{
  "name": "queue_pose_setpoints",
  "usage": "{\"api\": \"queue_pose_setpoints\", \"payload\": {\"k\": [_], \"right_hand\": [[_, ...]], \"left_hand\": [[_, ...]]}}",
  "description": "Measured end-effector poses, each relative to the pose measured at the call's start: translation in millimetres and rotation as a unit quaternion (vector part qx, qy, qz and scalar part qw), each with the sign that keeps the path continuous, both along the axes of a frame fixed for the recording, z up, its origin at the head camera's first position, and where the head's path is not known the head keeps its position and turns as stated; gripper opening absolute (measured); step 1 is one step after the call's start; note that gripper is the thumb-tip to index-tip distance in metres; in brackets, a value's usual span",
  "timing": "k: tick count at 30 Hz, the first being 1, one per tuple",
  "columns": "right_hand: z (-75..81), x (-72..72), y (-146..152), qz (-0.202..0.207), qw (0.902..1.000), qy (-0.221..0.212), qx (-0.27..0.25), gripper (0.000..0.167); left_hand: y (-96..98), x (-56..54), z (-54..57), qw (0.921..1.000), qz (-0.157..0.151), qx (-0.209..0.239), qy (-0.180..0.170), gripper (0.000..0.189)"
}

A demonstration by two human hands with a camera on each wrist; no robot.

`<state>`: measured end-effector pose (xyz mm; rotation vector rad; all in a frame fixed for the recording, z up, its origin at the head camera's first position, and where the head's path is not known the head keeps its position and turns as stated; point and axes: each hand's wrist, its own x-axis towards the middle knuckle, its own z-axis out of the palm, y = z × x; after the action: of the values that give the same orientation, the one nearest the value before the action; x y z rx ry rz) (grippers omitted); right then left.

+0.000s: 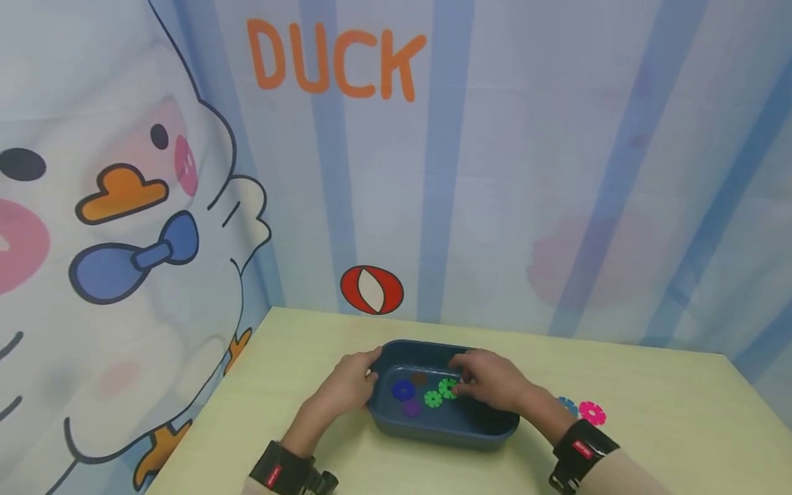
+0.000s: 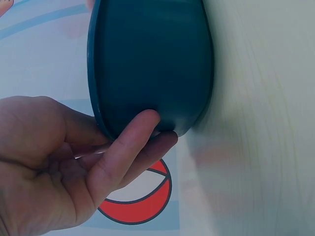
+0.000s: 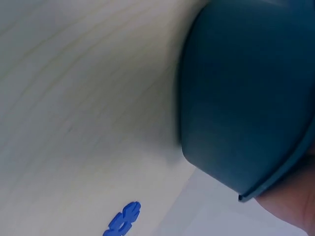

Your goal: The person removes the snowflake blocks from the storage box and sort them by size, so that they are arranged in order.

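A dark blue plastic basin [image 1: 445, 435] stands on the table. At its left end my left hand [image 1: 346, 380] grips the rim, and in the left wrist view the fingers [image 2: 130, 142] lie along the outer wall. My right hand [image 1: 495, 379] reaches over the right side into the basin. Its thumb and curled fingers pinch the edge of a green snowflake disc [image 1: 448, 388]. Close by inside lie another green disc [image 1: 433, 399], a blue disc [image 1: 403, 390], a purple disc [image 1: 412, 408] and a brown disc [image 1: 419, 379]. The right wrist view shows mostly the basin's outside wall [image 3: 241, 98].
On the pale wooden table [image 1: 668, 392], right of the basin, lie a pink disc [image 1: 592, 413] and a blue disc [image 1: 567, 406], the latter partly behind the right forearm. A printed duck curtain [image 1: 507, 172] hangs behind the table and along its left side.
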<state>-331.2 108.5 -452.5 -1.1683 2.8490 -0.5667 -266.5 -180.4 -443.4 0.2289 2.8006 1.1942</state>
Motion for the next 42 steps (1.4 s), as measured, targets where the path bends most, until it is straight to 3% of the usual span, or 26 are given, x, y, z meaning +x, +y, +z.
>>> {"api": "queue_pose_setpoints", "payload": {"k": [7,15,24,32,35,38,42], "right_hand": [[-8.7,3.8,-4,-0.018,0.9986,-0.027,0.041,0.033],[-12.5,7.5,-11,-0.012,0.997,0.011,0.075,0.038],[-10.8,11.3,-14,-0.015,0.9968,0.045,0.064,0.032],[-2.4,12.5,-16,-0.03,0.9972,0.019,0.066,0.039],[-0.8,8.2,-10,-0.024,0.9989,-0.011,0.039,0.029],[4.9,4.4,1,-0.005,0.9981,-0.055,-0.026,0.019],[21.7,1.7,15,0.009,0.9866,-0.116,-0.114,0.019]], "left_hand": [[2.2,0.0,-5.5,1.0,-0.008,-0.001,-0.003,0.055],[3.0,0.6,-5.7,0.9999,-0.01,0.005,-0.003,0.055],[3.0,1.1,-3.6,0.9999,-0.011,0.005,0.002,0.055],[2.5,1.5,-2.0,1.0,-0.007,0.004,0.006,0.056],[2.3,0.8,-2.0,0.9999,-0.006,0.002,0.008,0.055],[1.9,0.4,-1.8,1.0,-0.006,0.002,0.006,0.055],[0.2,0.2,-1.2,1.0,-0.002,0.0,0.005,0.055]]}}
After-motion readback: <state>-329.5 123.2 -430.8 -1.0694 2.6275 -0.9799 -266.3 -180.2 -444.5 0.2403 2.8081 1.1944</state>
